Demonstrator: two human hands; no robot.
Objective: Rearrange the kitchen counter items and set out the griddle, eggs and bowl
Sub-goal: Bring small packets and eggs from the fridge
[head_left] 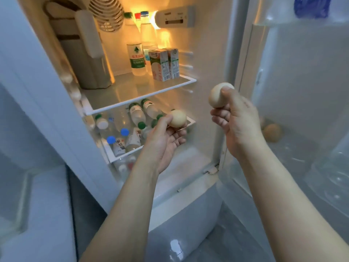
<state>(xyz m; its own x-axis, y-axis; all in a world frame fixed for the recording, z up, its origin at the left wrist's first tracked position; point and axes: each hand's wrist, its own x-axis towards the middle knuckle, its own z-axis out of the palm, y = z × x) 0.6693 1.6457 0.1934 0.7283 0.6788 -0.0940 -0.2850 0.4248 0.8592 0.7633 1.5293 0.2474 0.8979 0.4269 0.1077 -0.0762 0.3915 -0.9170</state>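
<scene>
I stand at an open fridge. My left hand [164,138] is palm-up and holds a pale egg [178,118] at its fingertips, in front of the lower shelf. My right hand [235,120] grips a second pale egg [217,97] between thumb and fingers, raised near the fridge's right wall. A browner egg [272,132] lies in the door's shelf to the right, seen through its translucent wall. No griddle or bowl is in view.
The upper glass shelf [136,91] carries water bottles [136,59], two cartons [163,64] and a beige jug [88,59]. Several bottles lie on the lower shelf [120,133]. The open door [302,91] stands at the right. A pale surface [34,205] sits at the lower left.
</scene>
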